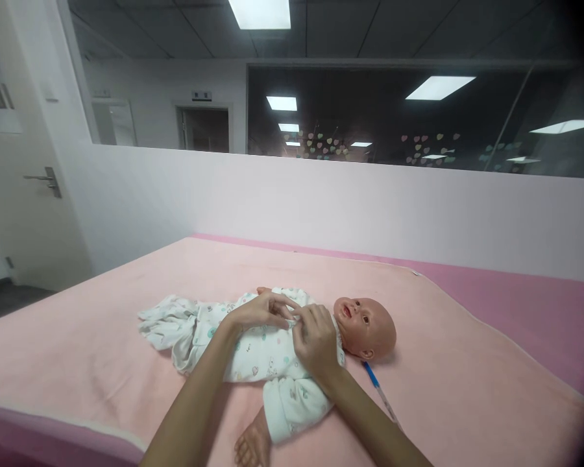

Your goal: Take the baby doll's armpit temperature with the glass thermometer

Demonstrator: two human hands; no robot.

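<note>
A baby doll (365,326) lies on its back on a pink blanket (102,337), head to the right, dressed in a white patterned onesie (260,353). My left hand (263,311) rests on the doll's chest, its fingers pinching the onesie fabric. My right hand (316,340) is right beside it near the doll's neck, fingers also closed on the front of the garment. The two hands meet at the chest opening. One bare doll hand (248,447) sticks out of a sleeve at the bottom.
A blue and white pen-like stick (379,389) lies on the blanket just right of the doll. The bed (540,305) reaches to a white half wall with a dark window above. A door (19,162) with a handle stands at the left.
</note>
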